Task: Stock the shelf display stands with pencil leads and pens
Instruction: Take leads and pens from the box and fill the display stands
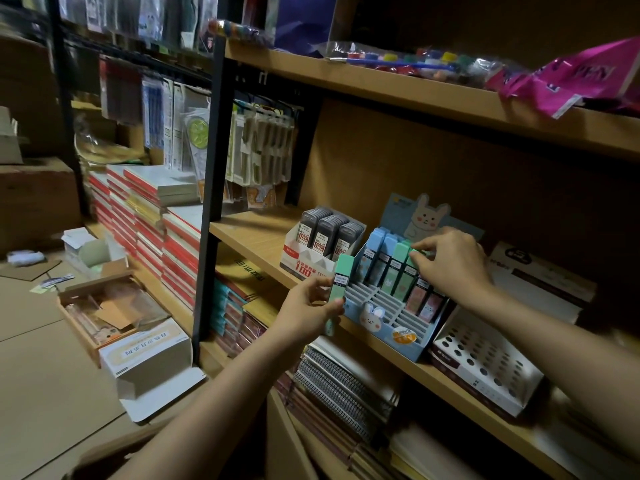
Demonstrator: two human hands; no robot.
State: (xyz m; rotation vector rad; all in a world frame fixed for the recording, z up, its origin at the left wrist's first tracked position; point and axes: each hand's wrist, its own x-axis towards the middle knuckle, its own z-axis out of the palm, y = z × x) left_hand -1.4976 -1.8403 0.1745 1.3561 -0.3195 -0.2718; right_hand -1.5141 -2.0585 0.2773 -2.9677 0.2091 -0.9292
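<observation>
Left hand (308, 308) grips a green lead case (341, 280) upright; right hand (450, 261) pinches another green case (414, 259) in the blue stand (391, 327)

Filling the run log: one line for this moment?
left hand: holds green lead case | right hand: seating green case | blue rabbit stand: part-filled

Dim warm indoor light, deep shadow at upper right, wide-angle bending at edges, soft blur throughout
</observation>
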